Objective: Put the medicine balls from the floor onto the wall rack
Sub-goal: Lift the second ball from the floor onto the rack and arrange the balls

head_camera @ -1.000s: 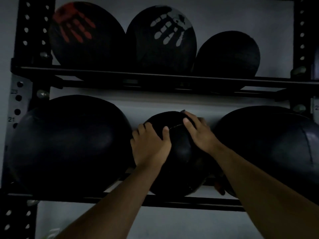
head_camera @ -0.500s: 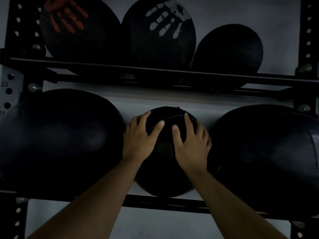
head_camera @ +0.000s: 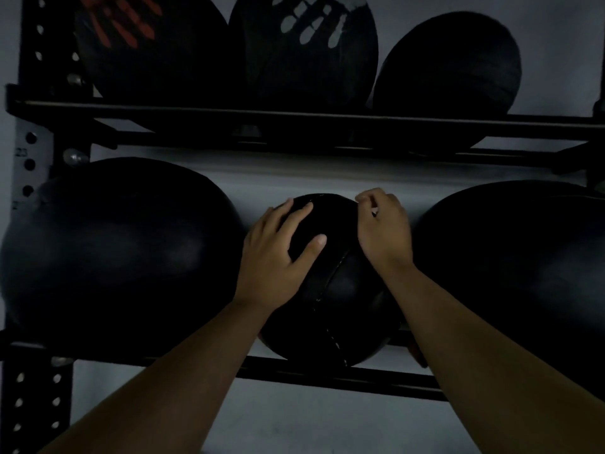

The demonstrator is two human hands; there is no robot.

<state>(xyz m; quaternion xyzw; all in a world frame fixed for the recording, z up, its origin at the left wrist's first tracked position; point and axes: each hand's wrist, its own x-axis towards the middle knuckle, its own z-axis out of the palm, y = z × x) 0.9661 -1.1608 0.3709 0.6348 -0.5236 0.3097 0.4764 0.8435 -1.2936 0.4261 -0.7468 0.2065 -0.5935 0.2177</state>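
A: Settling now, the small medicine ball (head_camera: 330,283) sits on the lower rail (head_camera: 327,376) of the wall rack (head_camera: 36,178), wedged between the big left ball (head_camera: 121,244) and the big right ball (head_camera: 510,273). Its stitched seam runs down the face toward us.

B: What's different from a second ago?

A: The hands. Half a second back both lay flat on the front of that ball, fingers fanned. Now the left hand (head_camera: 278,257) is still spread over its upper left, fingers apart and pressed on the leather, while the right hand (head_camera: 384,227) has slid to the ball's upper right edge and curled; its fingers are drawn together, knuckles toward us, hooked at the top. Whether they actually pinch anything, I cannot tell.

B: So is the ball placed?

A: I'd judge yes: its weight looks carried by the rail and the neighbours, and the hands read as steadying or nudging it back, not lifting.

B: And above it?

A: The upper shelf (head_camera: 294,122) holds three more: one with a red handprint (head_camera: 131,24), one with a white handprint (head_camera: 314,24), one plain (head_camera: 448,63). The floor is out of view, so what remains is unknown.
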